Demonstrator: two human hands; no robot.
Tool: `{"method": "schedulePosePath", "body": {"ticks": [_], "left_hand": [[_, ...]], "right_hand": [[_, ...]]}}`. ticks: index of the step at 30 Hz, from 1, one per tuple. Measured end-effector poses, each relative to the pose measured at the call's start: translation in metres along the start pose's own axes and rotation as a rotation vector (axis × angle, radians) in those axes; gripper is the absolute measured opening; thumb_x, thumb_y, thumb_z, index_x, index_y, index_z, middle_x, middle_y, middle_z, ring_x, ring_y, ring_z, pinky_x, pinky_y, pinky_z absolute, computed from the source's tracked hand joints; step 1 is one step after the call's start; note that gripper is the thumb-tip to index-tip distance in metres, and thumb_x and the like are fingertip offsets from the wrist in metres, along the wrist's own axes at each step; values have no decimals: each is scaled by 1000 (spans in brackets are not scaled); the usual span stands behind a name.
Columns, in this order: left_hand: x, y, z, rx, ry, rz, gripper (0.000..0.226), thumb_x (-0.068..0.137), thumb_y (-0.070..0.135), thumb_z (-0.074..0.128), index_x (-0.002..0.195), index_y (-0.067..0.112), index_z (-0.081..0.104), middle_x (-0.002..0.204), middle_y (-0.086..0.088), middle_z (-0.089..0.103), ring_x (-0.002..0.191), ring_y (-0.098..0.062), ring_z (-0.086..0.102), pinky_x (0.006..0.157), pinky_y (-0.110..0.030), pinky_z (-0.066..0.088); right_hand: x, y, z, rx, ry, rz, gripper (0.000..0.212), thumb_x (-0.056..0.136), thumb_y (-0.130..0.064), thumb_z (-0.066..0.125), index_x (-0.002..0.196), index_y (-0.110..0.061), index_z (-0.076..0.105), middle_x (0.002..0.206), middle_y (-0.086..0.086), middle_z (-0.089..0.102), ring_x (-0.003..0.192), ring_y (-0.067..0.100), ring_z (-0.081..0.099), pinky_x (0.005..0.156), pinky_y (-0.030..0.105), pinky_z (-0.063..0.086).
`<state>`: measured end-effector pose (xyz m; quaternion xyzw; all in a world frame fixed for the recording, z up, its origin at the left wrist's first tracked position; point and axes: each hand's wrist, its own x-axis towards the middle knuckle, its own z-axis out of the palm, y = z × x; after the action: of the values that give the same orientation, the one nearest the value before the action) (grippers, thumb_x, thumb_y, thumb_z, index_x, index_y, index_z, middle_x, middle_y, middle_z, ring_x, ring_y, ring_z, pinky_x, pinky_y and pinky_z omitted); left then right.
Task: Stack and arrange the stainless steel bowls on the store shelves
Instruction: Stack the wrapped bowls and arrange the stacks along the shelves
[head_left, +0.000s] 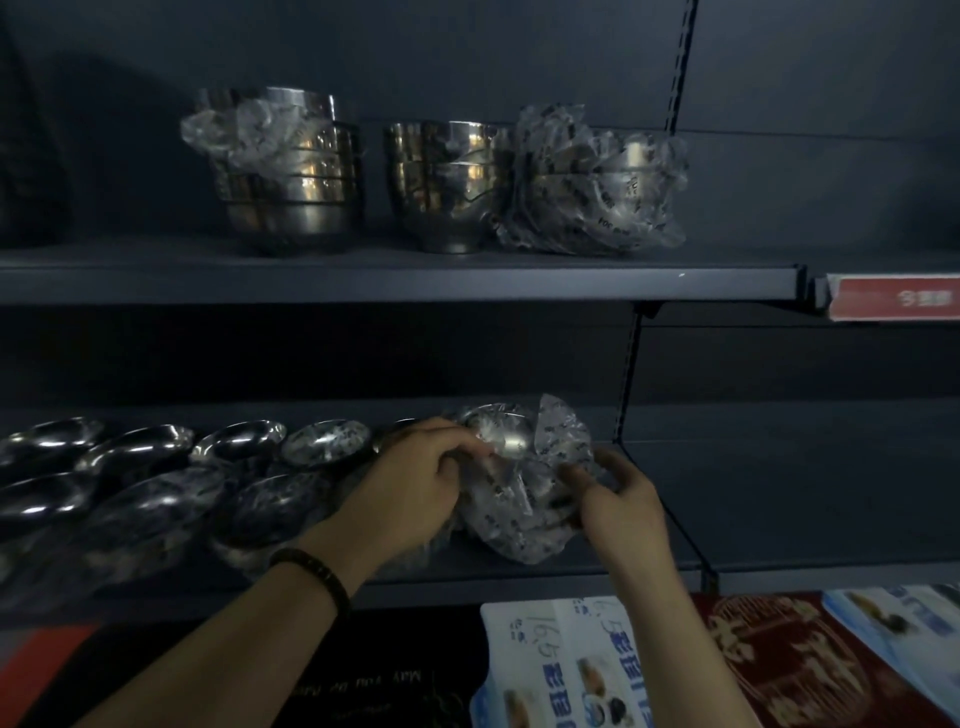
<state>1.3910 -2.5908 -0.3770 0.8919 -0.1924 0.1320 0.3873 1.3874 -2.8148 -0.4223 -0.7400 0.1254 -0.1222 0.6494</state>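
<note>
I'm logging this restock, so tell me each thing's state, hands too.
Plastic-wrapped steel bowl, lower shelf: held by both hands.
Left hand: pinches the wrap.
Right hand: grips the wrap.
Left steel bowl stack, upper shelf: nested, wrap loose.
Middle bare stack: nested upright.
Right stack: bagged in plastic.
Lower-shelf bowl rows: tilted, overlapping.

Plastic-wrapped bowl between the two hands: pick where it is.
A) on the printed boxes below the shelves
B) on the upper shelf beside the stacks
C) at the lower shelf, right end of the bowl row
C: the left hand and right hand grip the plastic-wrapped bowl at the lower shelf, just right of the row of bowls.
</note>
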Motion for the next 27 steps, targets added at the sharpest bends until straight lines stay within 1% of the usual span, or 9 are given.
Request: {"method": "schedulePosePath", "body": {"ticks": [3, 6, 11, 14, 16, 18, 21, 25, 27], "left_hand": [[2, 8, 2, -184, 19, -169, 20, 110, 38, 52, 117, 40, 71, 119, 26, 64, 91, 4, 65, 71, -9, 43], [10, 11, 8, -204, -70, -271, 51, 103, 69, 47, 147, 45, 51, 133, 25, 55, 110, 1, 57, 91, -22, 42], [15, 8, 26, -217, -98, -278, 70, 105, 49, 60, 166, 33, 29, 151, 4, 57, 116, -9, 63, 91, -24, 49], [16, 2, 29, -281, -86, -304, 61, 102, 40, 68, 157, 27, 44, 121, 16, 66, 100, 3, 64, 81, -15, 54], [17, -3, 31, -352, -96, -350, 36, 101, 28, 72, 134, 28, 57, 97, 26, 58, 80, 14, 55, 62, 0, 44], [16, 0, 33, -466, -125, -368, 24, 99, 18, 75, 113, 28, 59, 89, 27, 55, 70, 17, 52, 55, 1, 42], [20, -7, 42, -521, -68, -391, 35, 95, 18, 79, 124, 27, 61, 100, 22, 61, 82, 12, 56, 60, -3, 45], [20, -9, 53, -496, 0, -328, 71, 94, 26, 81, 156, 18, 47, 143, 10, 60, 109, -1, 58, 80, -12, 43], [21, -4, 62, -508, -3, -312, 68, 96, 27, 79, 156, 21, 47, 138, 12, 61, 112, -1, 56, 83, -9, 43]], "right_hand": [[1, 1, 2, 15, 5, 7, 61, 64, -67, 78, 119, -46, 62, 103, -1, 81, 95, 23, 79, 91, 53, 63], [1, -2, -1, 3, 11, 11, 73, 78, -57, 83, 142, -33, 58, 122, -4, 72, 109, 23, 72, 100, 51, 59], [8, 6, -4, 40, -9, -13, 61, 93, -37, 81, 148, -20, 59, 95, -20, 65, 90, 3, 64, 89, 34, 55], [5, 5, -3, 55, -20, 14, 62, 88, -43, 83, 143, -27, 59, 108, -12, 67, 101, 13, 68, 100, 42, 57], [6, 6, -4, 51, -32, 17, 52, 87, -45, 84, 131, -28, 62, 103, -11, 77, 96, 14, 74, 92, 42, 59], [5, 8, -3, 49, -37, 12, 46, 87, -44, 84, 127, -30, 65, 94, -11, 81, 89, 14, 78, 86, 43, 62], [5, 10, -4, 76, -46, 9, 52, 82, -49, 84, 127, -34, 63, 105, -8, 80, 94, 17, 79, 93, 52, 63], [3, 12, -9, 119, -12, -27, 65, 79, -55, 83, 138, -50, 56, 119, -13, 70, 111, 19, 73, 101, 52, 59], [3, 13, -16, 113, 8, -61, 78, 67, -66, 79, 140, -50, 57, 125, -13, 71, 115, 19, 72, 102, 52, 59]]}}
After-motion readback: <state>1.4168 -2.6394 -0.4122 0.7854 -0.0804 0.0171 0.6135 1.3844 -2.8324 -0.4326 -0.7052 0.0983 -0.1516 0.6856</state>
